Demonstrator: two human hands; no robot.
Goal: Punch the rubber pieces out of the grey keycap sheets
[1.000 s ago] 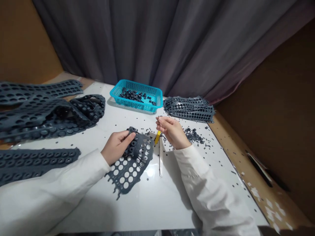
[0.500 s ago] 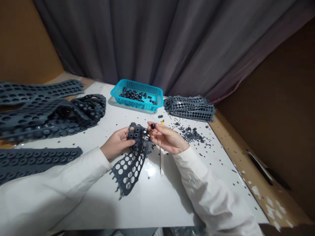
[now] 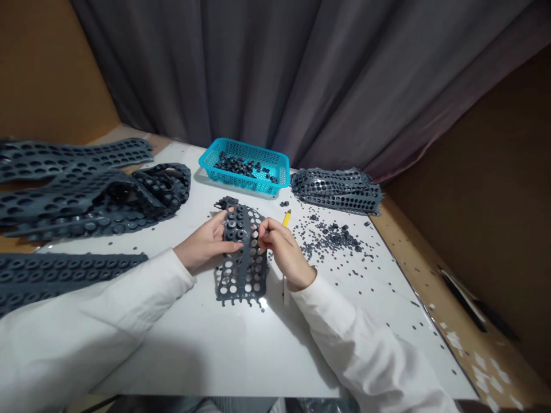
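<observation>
My left hand (image 3: 206,244) grips a dark grey rubber sheet (image 3: 244,267) by its left side, thumb across the front. Round rings stand in the upper left of this sheet, while open holes run through its lower part and right side. My right hand (image 3: 282,249) is closed, its curled fingertips against the sheet's right edge. Whatever lies between those fingertips is hidden. Just beyond the right hand is a yellow-tipped pen-like tool (image 3: 287,218) on the white tabletop (image 3: 206,350), partly covered by the hand.
A turquoise basket (image 3: 245,186) holding small dark pieces stands at the back. Folded perforated sheets (image 3: 338,192) lie right of it, more sheets (image 3: 77,198) at left. Dark bits (image 3: 338,238) are scattered on the right. A black-and-white pen-like object (image 3: 462,298) rests near the right edge.
The small black piece seen in my right fingertips no longer shows. That hand has come down to the sheet's edge, and the sheet has turned to hang straighter and flatter. The view has shifted slightly.
</observation>
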